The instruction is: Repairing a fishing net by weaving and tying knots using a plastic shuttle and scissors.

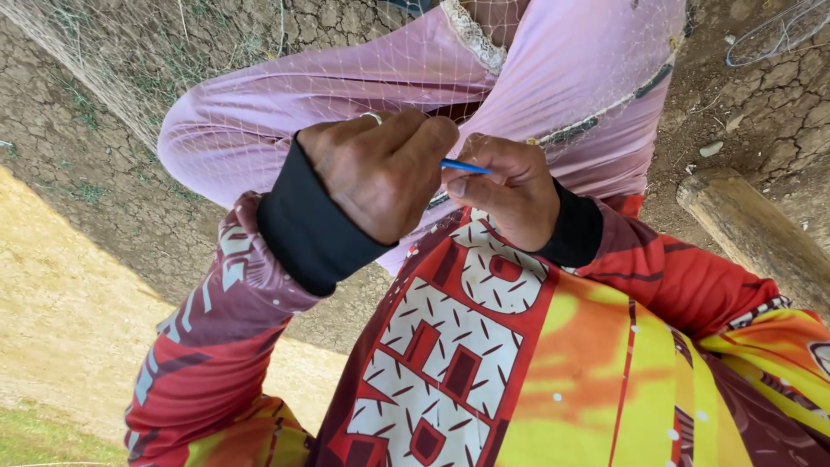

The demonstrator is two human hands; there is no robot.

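Two hands meet in front of the person's chest. Behind them lie cracked ground and a thin net spread over a pink cloth. A log sits off to the right of the right hand. The left hand is curled shut, with its fingers pinching the net. The right hand touches it and pinches a thin blue stick. The stick pokes out toward the left hand. A ring is on the left hand.

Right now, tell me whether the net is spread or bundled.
Spread: the net drapes thinly over the pink cloth, its mesh open.
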